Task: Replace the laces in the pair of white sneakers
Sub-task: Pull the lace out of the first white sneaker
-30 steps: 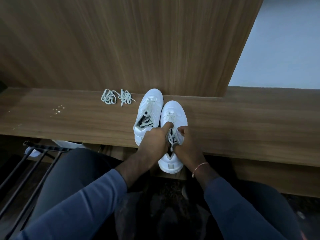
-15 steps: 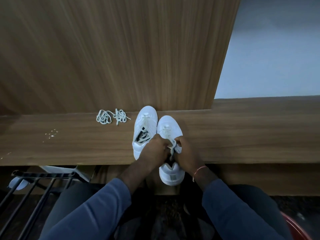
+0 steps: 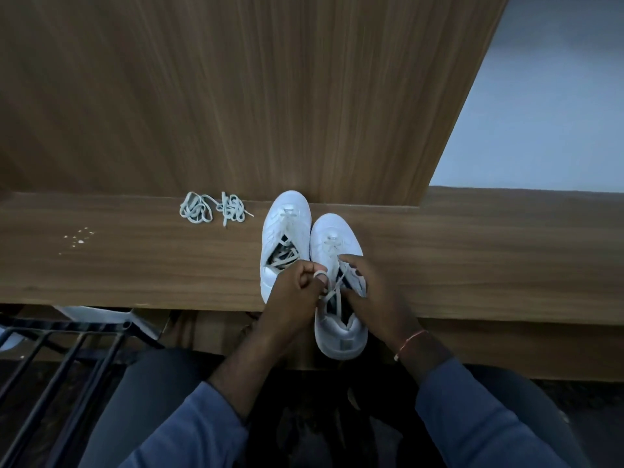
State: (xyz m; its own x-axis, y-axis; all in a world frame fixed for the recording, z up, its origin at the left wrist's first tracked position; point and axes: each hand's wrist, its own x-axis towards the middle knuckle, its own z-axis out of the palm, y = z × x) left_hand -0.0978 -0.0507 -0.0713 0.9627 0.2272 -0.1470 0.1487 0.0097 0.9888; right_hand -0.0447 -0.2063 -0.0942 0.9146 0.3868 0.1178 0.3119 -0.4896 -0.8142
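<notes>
Two white sneakers stand side by side on a wooden ledge (image 3: 472, 265), toes pointing away from me. The left sneaker (image 3: 285, 231) has loose laces across its tongue. The right sneaker (image 3: 337, 241) hangs its heel over the ledge's front edge. My left hand (image 3: 297, 292) pinches a loop of the right sneaker's lace (image 3: 329, 292) just over the shoe's opening. My right hand (image 3: 368, 292) grips the right side of that sneaker's upper near the eyelets. Two bundles of spare laces (image 3: 212, 211) lie on the ledge to the left of the shoes.
A tall wooden panel (image 3: 236, 96) rises behind the ledge, with a pale wall (image 3: 557, 113) to its right. A black metal rack (image 3: 60, 359) stands at lower left beside my knee. Small white specks (image 3: 79, 236) dot the ledge at the left.
My left hand has drawn back from the sneaker's toe toward me, pulling a loop of lace out. My right hand stays on the shoe. The camera view has shifted a little.
</notes>
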